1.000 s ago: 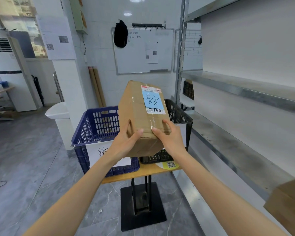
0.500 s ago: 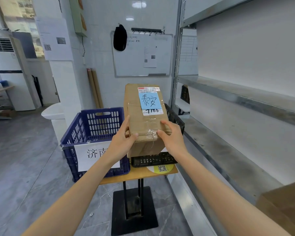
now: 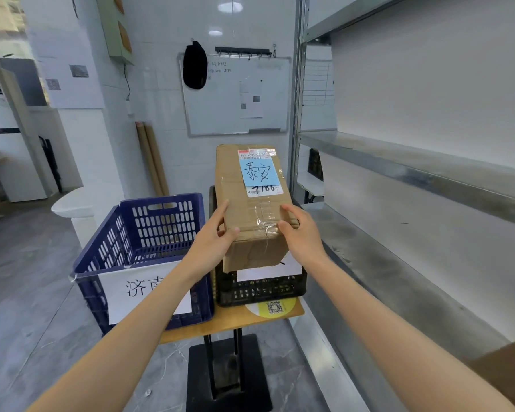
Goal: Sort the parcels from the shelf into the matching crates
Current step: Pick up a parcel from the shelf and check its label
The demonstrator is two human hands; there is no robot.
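A brown cardboard parcel (image 3: 252, 203) with a blue handwritten note and a shipping label on top hangs over the black crate (image 3: 259, 288). My left hand (image 3: 213, 242) grips its left near corner and my right hand (image 3: 299, 233) grips its right near corner. Left of the black crate stands a blue crate (image 3: 149, 233) with a white paper sign on its front. The parcel hides most of the black crate's own white sign. Both crates rest on a small wooden table (image 3: 238, 319).
A metal shelf unit (image 3: 399, 263) runs along the right, with another brown parcel (image 3: 506, 370) at its near end. A whiteboard (image 3: 235, 96) hangs on the far wall. Cardboard tubes (image 3: 152, 159) lean behind the blue crate. Grey floor lies to the left.
The parcel has moved right and down, from above the gap between the crates to over the black crate. Both hands keep their grip.
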